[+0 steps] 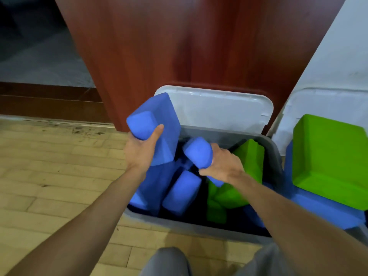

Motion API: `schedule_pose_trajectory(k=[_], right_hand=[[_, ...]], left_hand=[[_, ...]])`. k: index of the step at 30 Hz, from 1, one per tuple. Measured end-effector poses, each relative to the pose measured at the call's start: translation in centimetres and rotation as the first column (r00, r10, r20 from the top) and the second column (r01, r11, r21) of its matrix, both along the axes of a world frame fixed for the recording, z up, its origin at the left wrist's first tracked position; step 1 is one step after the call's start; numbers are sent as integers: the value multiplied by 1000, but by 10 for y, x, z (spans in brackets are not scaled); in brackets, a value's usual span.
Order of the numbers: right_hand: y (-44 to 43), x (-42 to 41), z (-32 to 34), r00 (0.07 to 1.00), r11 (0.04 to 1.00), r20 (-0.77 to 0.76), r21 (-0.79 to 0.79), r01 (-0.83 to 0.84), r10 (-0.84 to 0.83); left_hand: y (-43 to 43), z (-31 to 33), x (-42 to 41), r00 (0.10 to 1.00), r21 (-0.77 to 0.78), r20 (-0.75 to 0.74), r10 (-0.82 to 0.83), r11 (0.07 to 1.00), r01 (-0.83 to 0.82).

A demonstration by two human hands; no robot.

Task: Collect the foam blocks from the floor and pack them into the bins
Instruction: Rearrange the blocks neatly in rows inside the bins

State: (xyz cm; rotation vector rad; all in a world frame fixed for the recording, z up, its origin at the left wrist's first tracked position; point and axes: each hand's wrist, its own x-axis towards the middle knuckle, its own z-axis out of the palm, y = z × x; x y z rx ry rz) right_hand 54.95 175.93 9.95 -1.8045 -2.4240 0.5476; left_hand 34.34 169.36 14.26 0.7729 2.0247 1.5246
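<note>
The left hand (140,151) grips a long blue block (157,124), thumb across its near end, held tilted over the left edge of the grey bin (199,226); the right hand (223,166) is closed around a smaller blue block (197,154) above the bin's middle; inside lie more blue blocks (181,194) and green blocks (249,158); its lid (219,108) leans on a wooden panel (179,46); a second bin on the right holds a large green block (328,156)

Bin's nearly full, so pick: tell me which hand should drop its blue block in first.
Right, probably. The right hand holds its small blue block already low inside the grey bin, above a dark gap. The left hand holds the large blue block higher, at the bin's rim.
</note>
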Motion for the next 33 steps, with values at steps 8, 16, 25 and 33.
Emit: schedule_pose_trajectory(k=[8, 16, 25, 33], right_hand=[[-17, 7, 59, 793, 932, -552, 73, 356, -260], [-46, -50, 84, 850, 744, -474, 648, 161, 229], [-40, -28, 91, 373, 970, -910, 228, 81, 183], [-36, -3, 97, 91, 719, -714, -685, 120, -695]], left_hand=[[-18, 11, -24, 996, 3, 86, 38, 999, -38], [-16, 22, -13, 954, 120, 289, -83, 991, 50], [-30, 5, -6, 783, 157, 603, -152, 985, 70], [-25, 9, 22, 745, 272, 607, -277, 953, 132]])
